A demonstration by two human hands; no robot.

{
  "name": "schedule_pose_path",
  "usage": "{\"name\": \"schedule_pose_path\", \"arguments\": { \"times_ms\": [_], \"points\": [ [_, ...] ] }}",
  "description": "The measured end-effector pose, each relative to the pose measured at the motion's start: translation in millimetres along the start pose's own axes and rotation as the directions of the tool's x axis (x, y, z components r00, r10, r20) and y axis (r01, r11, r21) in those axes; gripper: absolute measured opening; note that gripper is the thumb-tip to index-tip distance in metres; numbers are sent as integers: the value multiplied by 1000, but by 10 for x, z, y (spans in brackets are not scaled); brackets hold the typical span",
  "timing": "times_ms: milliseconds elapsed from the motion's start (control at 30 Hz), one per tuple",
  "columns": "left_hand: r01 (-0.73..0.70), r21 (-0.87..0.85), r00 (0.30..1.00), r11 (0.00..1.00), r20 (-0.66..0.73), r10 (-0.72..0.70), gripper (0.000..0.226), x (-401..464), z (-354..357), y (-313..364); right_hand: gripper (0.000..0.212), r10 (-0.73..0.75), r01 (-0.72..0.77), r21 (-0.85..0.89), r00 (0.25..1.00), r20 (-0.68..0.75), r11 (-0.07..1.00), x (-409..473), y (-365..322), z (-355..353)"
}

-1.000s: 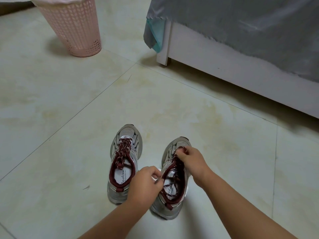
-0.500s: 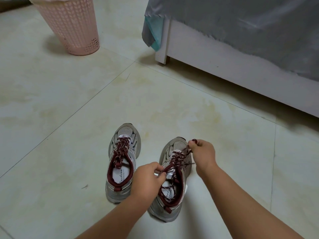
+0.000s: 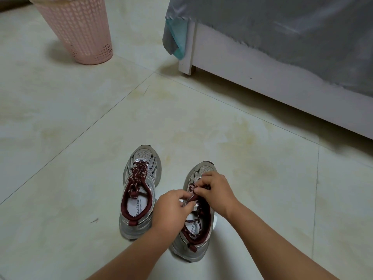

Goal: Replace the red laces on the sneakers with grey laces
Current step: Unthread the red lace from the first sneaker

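Note:
Two grey sneakers with dark red collars stand side by side on the tiled floor. The left sneaker (image 3: 139, 190) is fully laced with a red speckled lace (image 3: 138, 176). Over the right sneaker (image 3: 193, 235), my left hand (image 3: 171, 209) grips the tongue area near the top eyelets. My right hand (image 3: 216, 190) pinches the red lace (image 3: 192, 187) at mid-lacing. A loose length of that lace (image 3: 194, 224) lies inside the shoe opening. No grey laces are in view.
A pink perforated basket (image 3: 80, 31) stands at the back left. A white bed frame (image 3: 262, 81) under a grey cover (image 3: 282, 23) runs along the right, its leg (image 3: 188, 47) nearest the sneakers. Pale floor tiles (image 3: 70, 128) surround the shoes.
My right hand has come back from the shoe's right side to the middle of the lacing. My left hand has moved up close to it; both now meet over the eyelets.

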State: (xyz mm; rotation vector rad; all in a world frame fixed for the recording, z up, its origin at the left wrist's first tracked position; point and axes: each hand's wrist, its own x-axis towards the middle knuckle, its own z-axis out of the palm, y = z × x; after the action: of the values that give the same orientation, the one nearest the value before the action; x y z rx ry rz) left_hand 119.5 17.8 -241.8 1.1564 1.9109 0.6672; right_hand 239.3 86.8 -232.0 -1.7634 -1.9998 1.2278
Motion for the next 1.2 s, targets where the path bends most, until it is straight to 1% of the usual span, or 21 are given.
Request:
{"name": "schedule_pose_path", "arguments": {
  "times_ms": [67,100,200,267,300,333,367,433,500,567,600,633,667,700,733,767,800,867,933,1100,1200],
  "points": [
    [6,-19,1000,1000,1,-6,16,-1,4,-22,4,37,-38,100,999,4,994,-3,-41,13],
    [4,-23,1000,1000,-1,-4,15,-1,8,-32,8,58,-60,102,998,30,993,-2,-68,12],
    [0,-35,1000,999,-2,0,15,-14,11,-50,29,92,-88,-45,990,108,995,17,-122,7],
    [0,-53,1000,999,1,0,18,-29,17,-71,34,101,-94,-70,990,101,993,18,-140,18],
    [0,-57,1000,998,1,0,18,-37,19,-80,35,109,-110,7,991,83,994,12,-142,18],
    [0,-58,1000,998,0,0,18,-44,18,-87,35,140,-145,139,989,50,980,5,-148,8],
    [1,-63,1000,998,-1,-1,18,-50,17,-95,31,196,-194,302,980,22,933,5,-157,-20],
    [7,-78,1000,997,3,-6,18,-58,16,-108,25,323,-269,575,946,8,773,40,-173,-100],
    [7,-84,1000,996,7,-6,18,-63,17,-108,28,394,-300,724,918,42,621,36,-180,-177],
    [8,-83,1000,997,5,-7,19,-65,18,-110,26,428,-299,788,902,51,537,25,-143,-208],
    [9,-81,1000,997,7,-9,18,-66,18,-108,22,433,-287,770,901,16,570,17,-115,-200],
    [10,-79,1000,997,10,-9,18,-66,16,-104,14,411,-270,682,910,-49,680,13,-62,-191],
    [10,-73,1000,997,15,-9,17,-66,13,-101,7,359,-256,496,925,-122,830,4,-25,-192],
    [10,-65,1000,998,18,-9,17,-64,11,-96,23,274,-232,224,945,-180,947,7,21,-196],
    [9,-56,1000,998,18,-8,16,-64,7,-91,39,158,-169,-46,969,-191,984,14,57,-197],
    [9,-49,1000,999,16,-8,16,-63,4,-86,48,30,-68,-235,986,-163,970,15,65,-193],
    [9,-47,1000,999,13,-9,16,-61,1,-82,49,-79,43,-345,993,-90,938,12,54,-184],
    [11,-54,1000,998,8,-10,16,-59,-3,-81,37,-194,214,-393,977,91,894,6,43,-125],
    [8,-66,1000,998,3,-8,16,-56,-8,-83,27,-203,252,-358,965,168,899,-4,71,-59],
    [28,-117,999,993,35,-24,19,-34,-25,-89,16,-110,121,-137,990,87,983,7,9,14],
    [62,-119,997,991,52,-56,25,-25,-22,-94,18,-37,66,-226,991,131,972,30,-87,-4]
  ]
}}
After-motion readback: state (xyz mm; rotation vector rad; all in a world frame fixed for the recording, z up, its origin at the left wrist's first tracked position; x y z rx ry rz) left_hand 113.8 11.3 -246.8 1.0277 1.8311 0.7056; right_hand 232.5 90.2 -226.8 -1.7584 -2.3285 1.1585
